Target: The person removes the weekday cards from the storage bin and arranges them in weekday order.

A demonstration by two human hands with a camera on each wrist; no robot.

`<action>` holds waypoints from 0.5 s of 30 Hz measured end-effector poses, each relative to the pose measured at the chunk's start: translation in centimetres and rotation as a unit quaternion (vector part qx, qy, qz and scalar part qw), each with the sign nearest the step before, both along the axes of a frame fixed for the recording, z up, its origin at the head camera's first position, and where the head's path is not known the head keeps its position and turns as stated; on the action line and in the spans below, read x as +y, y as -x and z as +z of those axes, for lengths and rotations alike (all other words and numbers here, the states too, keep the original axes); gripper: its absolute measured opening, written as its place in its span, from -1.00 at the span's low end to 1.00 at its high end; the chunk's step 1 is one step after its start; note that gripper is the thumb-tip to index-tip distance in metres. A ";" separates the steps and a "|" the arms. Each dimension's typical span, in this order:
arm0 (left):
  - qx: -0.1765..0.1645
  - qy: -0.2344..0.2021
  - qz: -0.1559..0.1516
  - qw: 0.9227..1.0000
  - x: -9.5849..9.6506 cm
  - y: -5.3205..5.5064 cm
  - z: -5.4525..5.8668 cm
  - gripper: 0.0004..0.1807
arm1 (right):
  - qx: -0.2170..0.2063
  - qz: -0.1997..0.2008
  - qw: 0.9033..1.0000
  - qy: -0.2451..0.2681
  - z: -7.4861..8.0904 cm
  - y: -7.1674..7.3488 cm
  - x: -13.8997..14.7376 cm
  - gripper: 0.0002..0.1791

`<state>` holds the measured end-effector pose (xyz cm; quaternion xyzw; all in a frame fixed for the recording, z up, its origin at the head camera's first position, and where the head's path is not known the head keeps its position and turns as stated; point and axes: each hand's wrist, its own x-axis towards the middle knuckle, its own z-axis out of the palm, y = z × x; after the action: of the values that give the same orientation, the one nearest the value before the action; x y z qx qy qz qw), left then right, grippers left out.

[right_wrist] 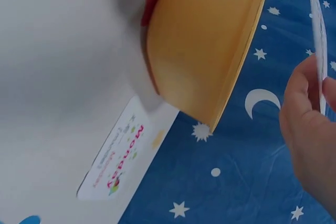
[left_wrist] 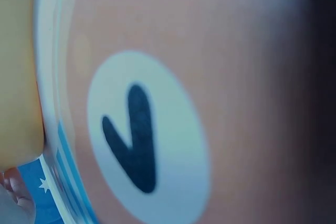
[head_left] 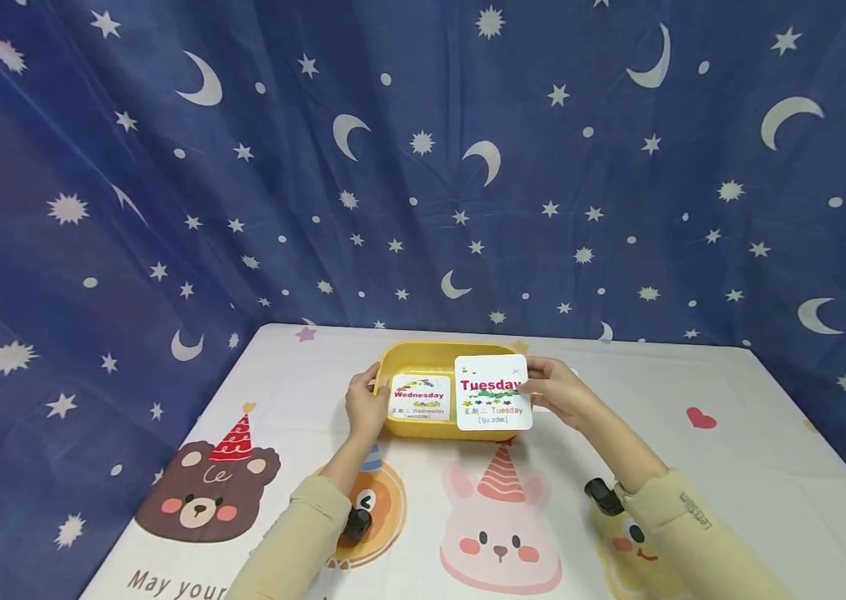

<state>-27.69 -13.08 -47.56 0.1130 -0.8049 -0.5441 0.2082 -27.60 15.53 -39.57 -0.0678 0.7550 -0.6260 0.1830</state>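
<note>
My left hand (head_left: 366, 406) grips the left rim of a yellow plastic basket (head_left: 430, 431) on the table. Inside it, at the left, a white card printed "Wednesday" (head_left: 420, 400) lies face up. Between thumb and fingers my right hand (head_left: 561, 392) pinches the right edge of a "Tuesday" card (head_left: 493, 417), held over the basket's right part with its print toward the head camera. The right wrist view shows that card edge-on in the hand. There, a "Monday" card (right_wrist: 118, 156) lies on the table beside the basket. The Tuesday card hides the basket's right interior.
A white cloth printed with cartoon animals, including a bear (head_left: 201, 492) and a rabbit (head_left: 501, 533), covers the table. Behind it hangs a dark blue curtain (head_left: 407, 208) with moons and stars. Black wrist devices (head_left: 603, 496) sit at both sleeves.
</note>
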 end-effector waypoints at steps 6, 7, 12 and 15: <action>-0.008 -0.003 -0.001 1.000 0.1 0.0 -0.1 -0.51 | 0.010 0.036 0.999 0.011 -0.2 -1.0 1.8 -0.37; -0.007 -0.001 -0.002 1.000 0.1 0.0 -0.1 -0.51 | 0.013 0.039 0.999 0.012 -0.2 -1.2 2.1 -0.37; -0.006 -0.007 -0.002 1.000 0.1 0.1 -0.1 -0.50 | 0.018 0.024 1.000 0.009 -0.5 -1.9 3.7 -0.40; -0.004 -0.008 -0.002 1.000 0.0 0.1 0.0 -0.50 | 0.014 -0.001 1.000 -0.002 -0.9 -2.2 4.7 -0.40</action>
<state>-27.79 -13.03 -47.57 0.1150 -0.8016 -0.5504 0.2032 -25.37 20.21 -40.49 -0.0750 0.7586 -0.6239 0.1721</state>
